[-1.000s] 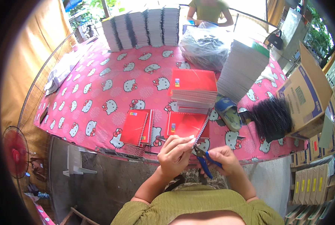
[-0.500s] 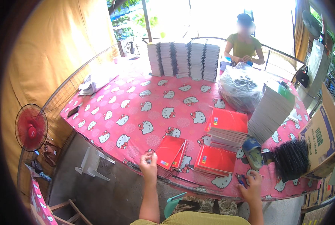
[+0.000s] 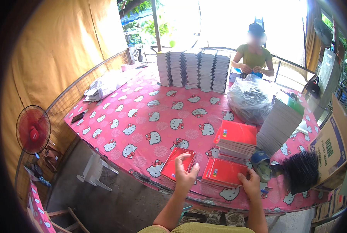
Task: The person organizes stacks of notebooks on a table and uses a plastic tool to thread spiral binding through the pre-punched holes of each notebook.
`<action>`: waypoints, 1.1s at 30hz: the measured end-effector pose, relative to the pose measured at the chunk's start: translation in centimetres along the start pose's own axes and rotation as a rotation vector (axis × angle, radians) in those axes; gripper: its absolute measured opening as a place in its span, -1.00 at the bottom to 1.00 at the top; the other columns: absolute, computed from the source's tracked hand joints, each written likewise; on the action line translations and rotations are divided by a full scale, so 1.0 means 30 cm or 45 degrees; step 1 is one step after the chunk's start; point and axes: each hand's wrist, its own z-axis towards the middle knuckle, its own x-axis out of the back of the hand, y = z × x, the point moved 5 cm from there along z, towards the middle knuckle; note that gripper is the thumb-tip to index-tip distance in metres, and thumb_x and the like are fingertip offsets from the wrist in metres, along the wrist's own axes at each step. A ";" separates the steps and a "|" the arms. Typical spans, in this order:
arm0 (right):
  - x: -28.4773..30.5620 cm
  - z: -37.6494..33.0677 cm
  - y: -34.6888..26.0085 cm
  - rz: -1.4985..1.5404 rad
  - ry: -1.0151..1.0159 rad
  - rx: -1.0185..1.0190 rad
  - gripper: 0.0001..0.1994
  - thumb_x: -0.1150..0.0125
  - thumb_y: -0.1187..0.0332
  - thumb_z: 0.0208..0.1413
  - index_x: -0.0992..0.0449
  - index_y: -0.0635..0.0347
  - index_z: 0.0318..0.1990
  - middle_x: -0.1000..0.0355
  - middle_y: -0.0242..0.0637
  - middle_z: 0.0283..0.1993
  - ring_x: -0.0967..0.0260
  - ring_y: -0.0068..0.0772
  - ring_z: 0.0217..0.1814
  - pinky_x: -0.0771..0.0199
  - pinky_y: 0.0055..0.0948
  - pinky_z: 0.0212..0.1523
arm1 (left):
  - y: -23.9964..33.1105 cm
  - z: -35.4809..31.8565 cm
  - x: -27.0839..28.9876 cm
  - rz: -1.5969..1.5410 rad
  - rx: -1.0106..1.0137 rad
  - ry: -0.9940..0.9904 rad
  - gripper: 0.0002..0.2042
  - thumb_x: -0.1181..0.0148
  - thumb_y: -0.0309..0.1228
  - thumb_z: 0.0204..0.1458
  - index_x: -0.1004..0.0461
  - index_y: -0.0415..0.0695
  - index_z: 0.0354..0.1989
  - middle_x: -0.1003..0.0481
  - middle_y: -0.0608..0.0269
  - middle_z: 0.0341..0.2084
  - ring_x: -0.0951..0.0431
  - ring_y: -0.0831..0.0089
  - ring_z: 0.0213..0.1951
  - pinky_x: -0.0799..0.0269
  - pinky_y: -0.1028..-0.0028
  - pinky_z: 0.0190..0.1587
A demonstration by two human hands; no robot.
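Observation:
My left hand (image 3: pixel 186 173) is over the right side of a small pile of spiral-bound red notebooks (image 3: pixel 169 167), thumb and fingers apart, with nothing visible in it. My right hand (image 3: pixel 251 183) grips the right edge of the top red notebook (image 3: pixel 224 173) on a low pile at the table's front, its thumb on the cover. How many notebooks it grips is hidden. Behind that pile rises a taller stack of red notebooks (image 3: pixel 238 133). A blue-handled tool (image 3: pixel 264 191), partly hidden, lies just right of my right hand.
Tall notebook stacks (image 3: pixel 191 70) line the far side of the pink tablecloth (image 3: pixel 138 116). A clear plastic bag (image 3: pixel 250 97), leaning stack (image 3: pixel 280 120), black wire coils (image 3: pixel 300 167) and cardboard box (image 3: pixel 330 149) occupy the right. Across the table, a person (image 3: pixel 253 58) handles something blue.
My left hand has moved right from the left pile's corner and opened. The right hand has moved from beside the blue-handled tool up to the front pile's notebook edge. The view has shifted slightly.

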 end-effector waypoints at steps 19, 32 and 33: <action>-0.016 -0.059 -0.161 -0.139 0.073 0.291 -0.61 -0.38 0.51 -0.04 -0.24 0.21 -0.16 -0.28 -0.31 -0.17 -0.25 -0.57 -0.20 -0.34 -0.54 -0.14 | 0.074 -0.078 -0.156 0.006 -0.179 -0.371 -0.20 -0.23 -0.68 -0.03 0.08 -0.16 0.38 -0.11 0.03 0.31 -0.21 0.18 0.29 -0.18 0.32 0.26; -0.069 -0.050 -0.072 0.194 -0.113 0.288 -0.69 -0.20 0.59 0.09 -0.19 0.23 -0.11 -0.31 -0.24 -0.21 -0.32 -0.48 -0.25 -0.38 -0.47 -0.23 | 0.300 -0.111 -0.263 0.667 -0.690 -0.370 -0.63 -0.39 -0.23 -0.09 -0.57 0.05 -0.05 -0.34 0.17 0.18 -0.30 0.19 0.22 0.14 -0.08 0.30; -0.071 -0.049 -0.101 0.111 -0.118 0.322 -0.68 -0.22 0.58 0.07 -0.20 0.24 -0.11 -0.33 -0.22 -0.20 -0.35 -0.43 -0.25 -0.38 -0.45 -0.23 | 0.269 -0.106 -0.276 0.618 -0.707 -0.412 -0.68 -0.40 -0.25 -0.09 -0.60 0.05 -0.12 -0.42 0.24 0.06 -0.36 0.26 0.12 0.06 0.01 0.24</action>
